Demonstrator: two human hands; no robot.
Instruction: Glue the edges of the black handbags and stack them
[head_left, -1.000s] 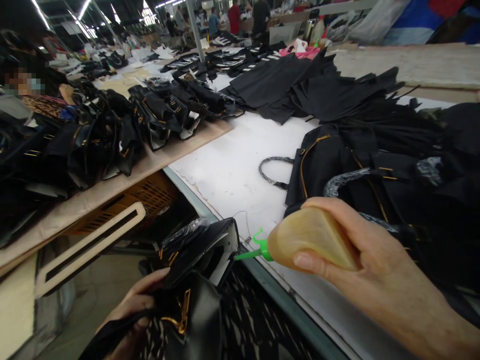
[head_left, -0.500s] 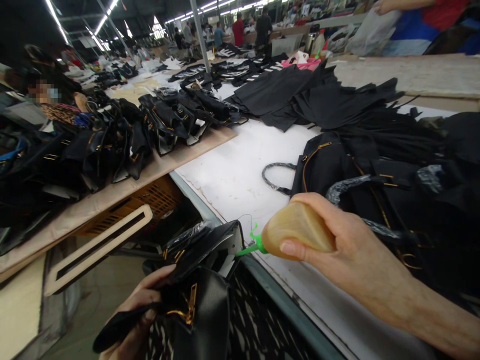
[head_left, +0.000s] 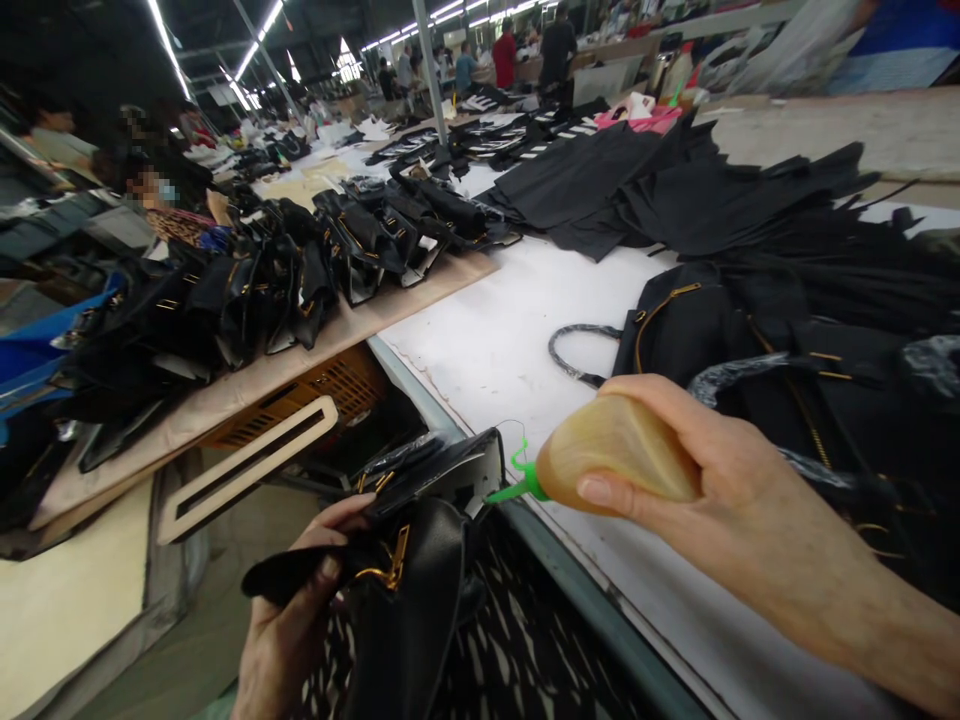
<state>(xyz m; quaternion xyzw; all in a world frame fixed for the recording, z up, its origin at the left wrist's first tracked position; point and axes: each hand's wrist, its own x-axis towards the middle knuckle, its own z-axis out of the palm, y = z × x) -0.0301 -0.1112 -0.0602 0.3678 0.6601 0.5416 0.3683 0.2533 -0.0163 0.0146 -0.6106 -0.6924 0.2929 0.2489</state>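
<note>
My right hand [head_left: 705, 480] is wrapped round a squeeze bottle [head_left: 611, 455] of amber liquid, tilted so its green nozzle points left. The nozzle tip is at the pale inner edge of a black handbag [head_left: 427, 560]; whether it touches I cannot tell. My left hand [head_left: 307, 590] grips the handbag by a black flap, thumb on top and fingers behind. A gold zipper hangs on the bag's near side. The bag's lower part lies over patterned black-and-white cloth [head_left: 540, 620].
A white tabletop [head_left: 480, 330] carries finished-looking black bags [head_left: 697, 330] and stacked black panels [head_left: 600, 180]. More black bags [head_left: 247, 280] line the left bench. A slotted pale board [head_left: 247, 470] juts out near an orange crate [head_left: 300, 395]. Several people are in the background.
The view has shifted left, so most things appear further right. Both hands keep their hold, and the nozzle stays at the bag's edge.
</note>
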